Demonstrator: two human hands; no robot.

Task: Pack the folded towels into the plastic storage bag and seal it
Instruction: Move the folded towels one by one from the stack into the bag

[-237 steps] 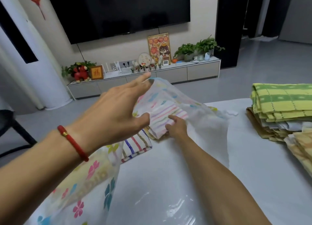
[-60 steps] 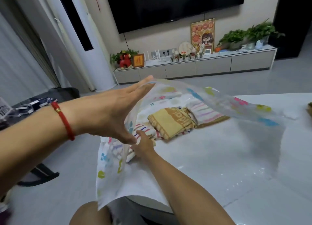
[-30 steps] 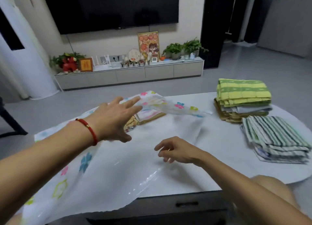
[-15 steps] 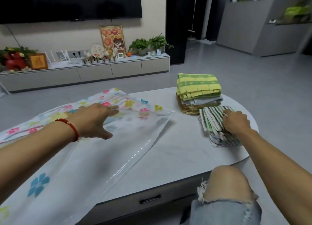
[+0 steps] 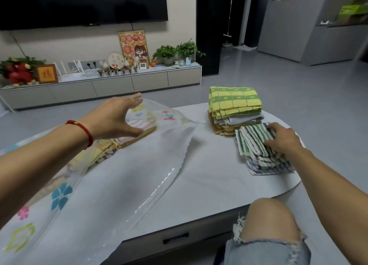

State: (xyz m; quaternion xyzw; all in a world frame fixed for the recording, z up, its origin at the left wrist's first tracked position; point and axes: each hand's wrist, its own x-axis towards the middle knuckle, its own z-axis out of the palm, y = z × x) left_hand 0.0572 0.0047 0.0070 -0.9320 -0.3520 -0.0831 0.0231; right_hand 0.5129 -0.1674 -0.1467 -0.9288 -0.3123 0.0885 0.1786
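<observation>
A large clear plastic storage bag [image 5: 123,177] with flower prints lies across the white table, its mouth toward the right. Folded towels [image 5: 139,128] show inside it at the far end. My left hand [image 5: 117,117] holds the bag's upper sheet up by its edge, fingers spread. My right hand [image 5: 282,139] grips the green-and-white striped folded towel [image 5: 253,143] on top of a low pile at the table's right. Behind it stands a taller stack topped by a yellow-green checked towel [image 5: 234,101].
The white table [image 5: 209,175] has a rounded right edge and a drawer at the front. My bare knee [image 5: 268,219] sits below its front edge. A TV cabinet [image 5: 119,83] with plants and frames runs along the far wall.
My right hand left the inside of the bag, reached right and closed on the striped towel. My left hand lifted the bag's top sheet again after lowering it.
</observation>
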